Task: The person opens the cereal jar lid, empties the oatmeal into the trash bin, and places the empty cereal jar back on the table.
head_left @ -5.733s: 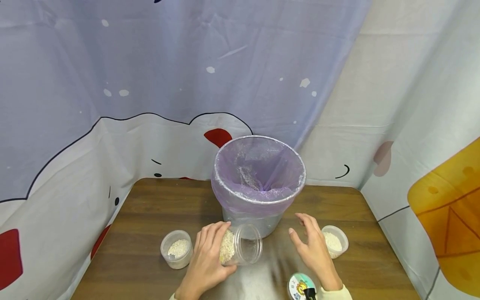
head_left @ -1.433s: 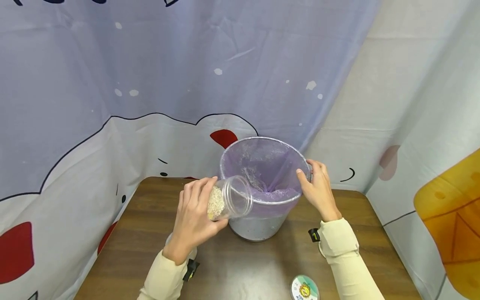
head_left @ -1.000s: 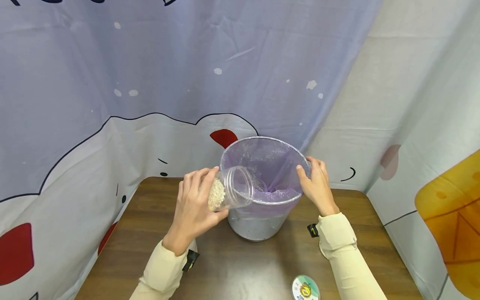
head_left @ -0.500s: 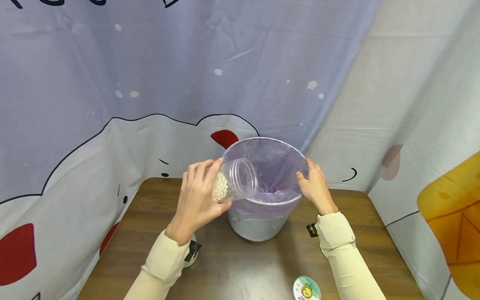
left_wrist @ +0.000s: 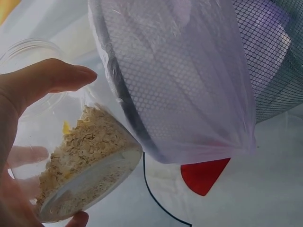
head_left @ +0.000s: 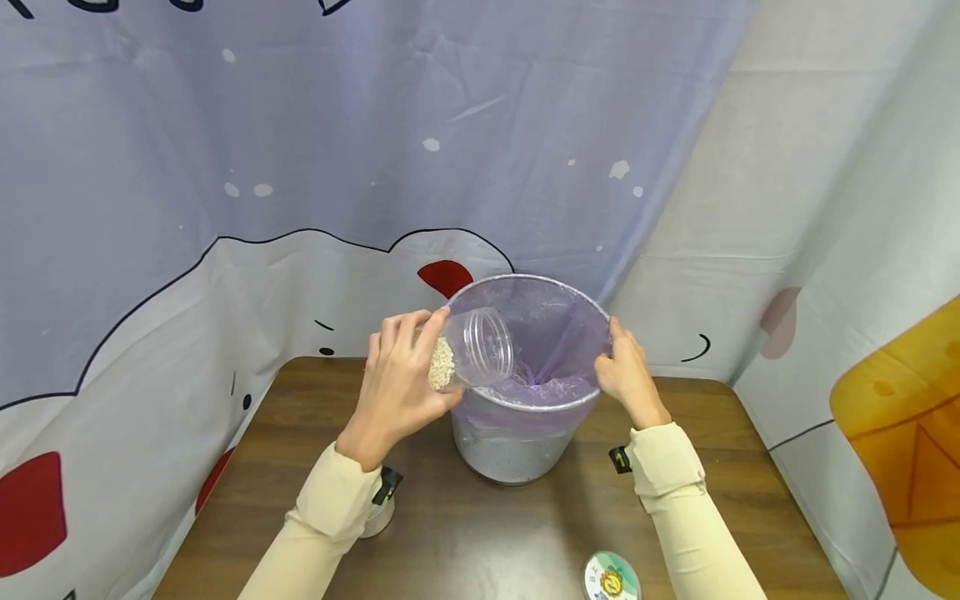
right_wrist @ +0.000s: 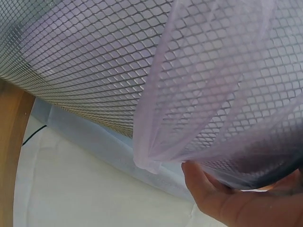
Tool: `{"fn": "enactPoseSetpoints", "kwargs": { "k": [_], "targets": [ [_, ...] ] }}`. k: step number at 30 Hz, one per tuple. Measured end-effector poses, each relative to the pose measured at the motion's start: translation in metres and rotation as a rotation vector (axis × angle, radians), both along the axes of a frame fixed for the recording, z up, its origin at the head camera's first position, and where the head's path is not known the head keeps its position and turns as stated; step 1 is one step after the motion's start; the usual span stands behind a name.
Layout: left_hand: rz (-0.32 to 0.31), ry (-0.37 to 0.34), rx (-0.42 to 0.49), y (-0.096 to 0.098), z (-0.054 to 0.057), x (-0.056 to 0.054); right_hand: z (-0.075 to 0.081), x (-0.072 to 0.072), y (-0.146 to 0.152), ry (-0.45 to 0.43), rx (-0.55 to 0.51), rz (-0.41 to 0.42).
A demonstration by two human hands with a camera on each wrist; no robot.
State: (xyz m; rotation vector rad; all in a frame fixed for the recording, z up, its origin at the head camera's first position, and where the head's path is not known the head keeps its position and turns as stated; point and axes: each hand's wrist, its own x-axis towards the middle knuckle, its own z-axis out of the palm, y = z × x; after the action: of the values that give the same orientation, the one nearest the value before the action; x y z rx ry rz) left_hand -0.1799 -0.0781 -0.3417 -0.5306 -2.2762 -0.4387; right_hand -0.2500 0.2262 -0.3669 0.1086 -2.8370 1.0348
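My left hand [head_left: 401, 371] grips a clear plastic jar [head_left: 480, 348] lying on its side in the air. Its open mouth hangs just inside the left part of the rim of a mesh wastebasket [head_left: 513, 454]. Oat flakes [left_wrist: 90, 146] are heaped toward the jar's base, with a few yellow bits among them. A thin purple bin liner [head_left: 562, 333] lines the basket and folds over the rim. My right hand [head_left: 628, 375] holds the basket's right rim, thumb inside and fingers outside; in the right wrist view its fingertips are at the mesh and liner.
On the wooden table [head_left: 480, 542], a round lid [head_left: 611, 577] with a flower picture lies at the front. A tub [head_left: 378, 518] is mostly hidden behind my left sleeve. A patterned curtain [head_left: 337, 150] hangs close behind and beside the table.
From low over the table, the jar has risen to the basket's rim, edging up and right over the last second. My right hand has left the table area and now grips the rim.
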Motion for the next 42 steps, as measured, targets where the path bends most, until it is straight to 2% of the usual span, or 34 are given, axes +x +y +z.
{"fn": "enactPoseSetpoints", "kwargs": {
  "k": [5, 11, 16, 28, 35, 42],
  "targets": [
    [0.035, -0.023, -0.052, 0.002, 0.001, -0.003, 0.0, 0.0, -0.001, -0.003, -0.016, -0.001],
    [0.061, 0.005, -0.111, 0.004, 0.004, -0.007, -0.001, 0.0, 0.0, 0.016, -0.008, -0.008],
    [0.069, 0.029, -0.141, 0.006, 0.006, -0.01, 0.0, 0.001, -0.001, -0.003, -0.016, -0.011],
    [0.075, 0.039, -0.221, 0.007, 0.013, -0.014, -0.002, 0.0, -0.001, 0.016, -0.023, -0.005],
    [0.053, 0.055, -0.262, 0.007, 0.015, -0.016, -0.001, 0.0, -0.004, 0.001, -0.032, -0.015],
    [0.07, 0.056, -0.316, 0.009, 0.018, -0.017, -0.001, 0.001, -0.003, -0.006, -0.022, -0.031]
  ]
}}
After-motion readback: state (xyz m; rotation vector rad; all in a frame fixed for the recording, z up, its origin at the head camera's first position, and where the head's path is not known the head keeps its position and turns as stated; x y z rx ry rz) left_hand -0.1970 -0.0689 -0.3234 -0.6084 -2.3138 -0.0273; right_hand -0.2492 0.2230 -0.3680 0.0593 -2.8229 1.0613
